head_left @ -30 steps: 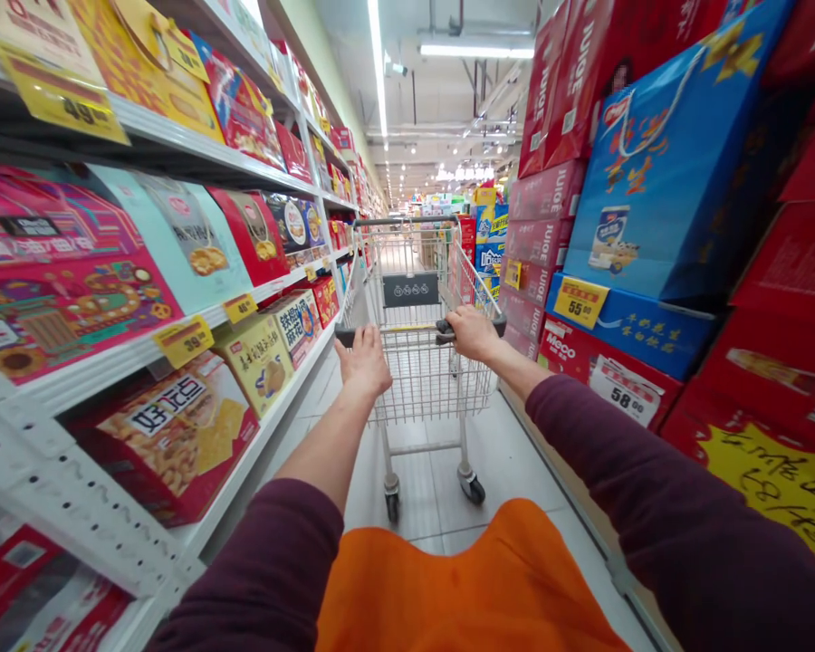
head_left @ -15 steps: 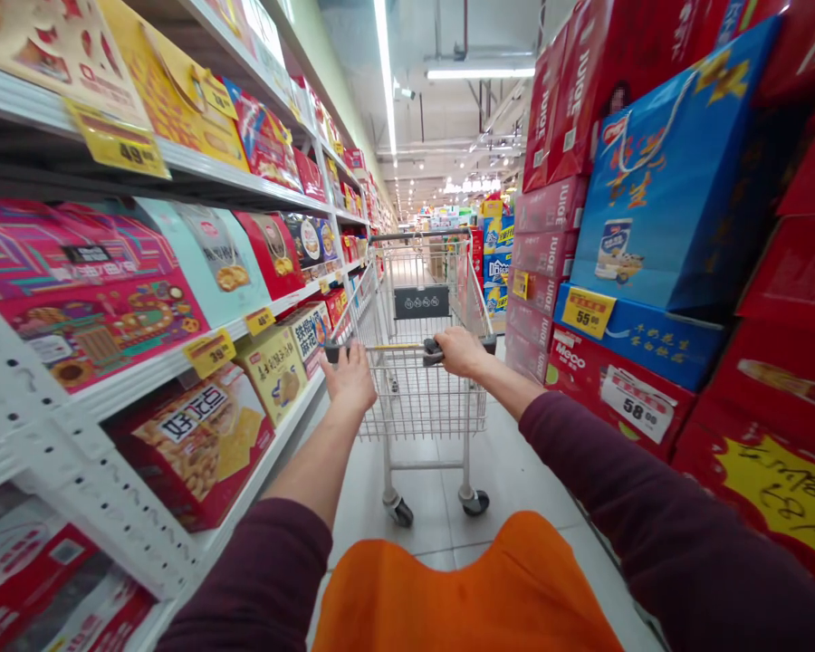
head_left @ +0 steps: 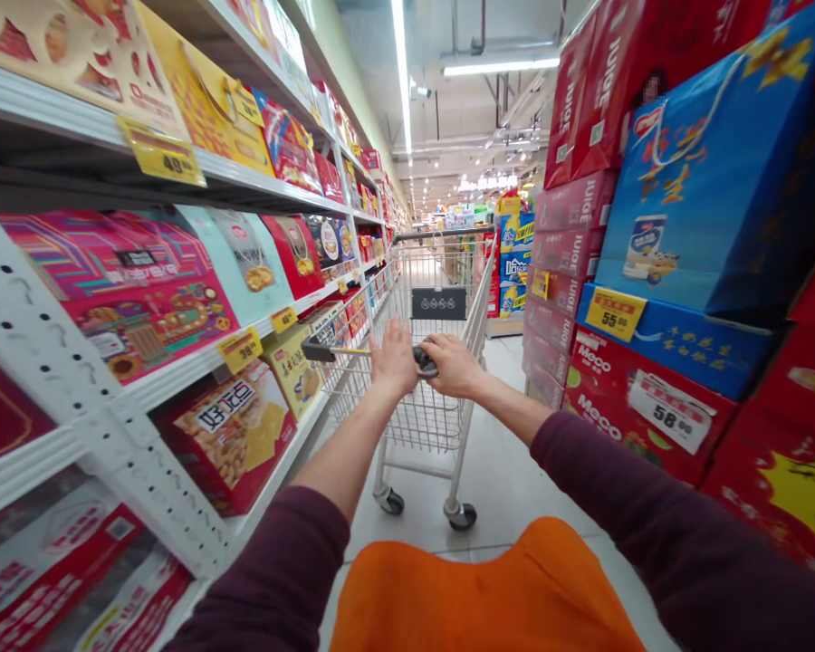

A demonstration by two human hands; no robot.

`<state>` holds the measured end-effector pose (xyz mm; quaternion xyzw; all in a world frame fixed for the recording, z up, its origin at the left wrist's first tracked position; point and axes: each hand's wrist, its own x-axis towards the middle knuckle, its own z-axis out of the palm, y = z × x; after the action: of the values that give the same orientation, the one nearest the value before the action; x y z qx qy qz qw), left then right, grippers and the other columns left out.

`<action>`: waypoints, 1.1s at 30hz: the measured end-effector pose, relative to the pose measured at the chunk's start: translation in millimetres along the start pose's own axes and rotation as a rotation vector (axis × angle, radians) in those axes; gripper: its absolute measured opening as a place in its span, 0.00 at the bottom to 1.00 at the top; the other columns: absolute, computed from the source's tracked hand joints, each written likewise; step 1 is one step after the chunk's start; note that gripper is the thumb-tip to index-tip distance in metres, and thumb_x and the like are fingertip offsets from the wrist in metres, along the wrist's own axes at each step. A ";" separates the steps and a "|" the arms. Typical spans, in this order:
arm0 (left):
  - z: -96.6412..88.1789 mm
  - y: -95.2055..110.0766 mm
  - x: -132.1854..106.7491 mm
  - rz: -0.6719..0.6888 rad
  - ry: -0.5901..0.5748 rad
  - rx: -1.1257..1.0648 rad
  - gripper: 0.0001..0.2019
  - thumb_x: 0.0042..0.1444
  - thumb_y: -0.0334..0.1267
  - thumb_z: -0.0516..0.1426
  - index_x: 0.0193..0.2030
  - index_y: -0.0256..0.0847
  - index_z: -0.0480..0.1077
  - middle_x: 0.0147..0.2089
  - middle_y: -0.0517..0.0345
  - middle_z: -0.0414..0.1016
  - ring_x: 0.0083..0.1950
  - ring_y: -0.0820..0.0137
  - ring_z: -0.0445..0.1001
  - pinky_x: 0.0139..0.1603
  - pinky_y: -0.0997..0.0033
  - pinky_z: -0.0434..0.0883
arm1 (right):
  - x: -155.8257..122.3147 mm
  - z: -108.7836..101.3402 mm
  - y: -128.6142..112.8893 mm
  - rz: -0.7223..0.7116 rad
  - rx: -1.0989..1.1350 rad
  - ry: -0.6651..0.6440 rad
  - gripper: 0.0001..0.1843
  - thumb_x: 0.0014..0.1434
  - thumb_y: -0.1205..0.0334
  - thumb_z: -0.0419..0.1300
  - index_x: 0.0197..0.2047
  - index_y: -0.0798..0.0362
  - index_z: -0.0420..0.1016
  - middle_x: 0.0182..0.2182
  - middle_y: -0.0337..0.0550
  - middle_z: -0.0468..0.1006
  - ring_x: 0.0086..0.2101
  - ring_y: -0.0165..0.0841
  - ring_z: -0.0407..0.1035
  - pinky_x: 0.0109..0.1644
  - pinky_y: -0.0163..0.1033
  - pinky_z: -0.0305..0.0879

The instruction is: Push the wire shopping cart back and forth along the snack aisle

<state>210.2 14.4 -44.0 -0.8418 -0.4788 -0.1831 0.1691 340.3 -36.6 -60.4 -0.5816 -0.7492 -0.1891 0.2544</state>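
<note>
An empty wire shopping cart point(head_left: 435, 398) stands ahead of me in a store aisle, angled so its left handle end points at the shelves. My right hand point(head_left: 452, 364) is wrapped round the cart's handle bar point(head_left: 326, 351) near its right end. My left hand point(head_left: 395, 359) rests on the bar just left of it, fingers laid forward over the bar. The two hands almost touch. Both arms wear dark maroon sleeves above an orange garment point(head_left: 482, 589).
White shelves point(head_left: 177, 371) of boxed biscuits with yellow price tags line the left. Stacked red and blue gift cartons point(head_left: 652, 272) wall the right side. A tiled floor point(head_left: 503, 480) runs down the aisle between them, with more displays far ahead.
The cart has swung its handle end left toward the shelves. My left hand slid right along the bar, ending next to my right hand. The view shifted rightward.
</note>
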 end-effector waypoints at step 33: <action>0.0 5.3 -4.4 -0.234 -0.009 -0.176 0.20 0.58 0.40 0.46 0.54 0.34 0.64 0.60 0.41 0.66 0.63 0.58 0.60 0.64 0.44 0.50 | 76.8 48.6 22.4 -0.053 -0.096 -0.077 0.18 0.63 0.64 0.47 0.36 0.58 0.77 0.34 0.50 0.76 0.39 0.35 0.67 0.48 0.41 0.57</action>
<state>212.7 8.6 -46.6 -0.7927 -0.5565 -0.2389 0.0698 339.2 56.8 -53.4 -0.5797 -0.7637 -0.2090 0.1921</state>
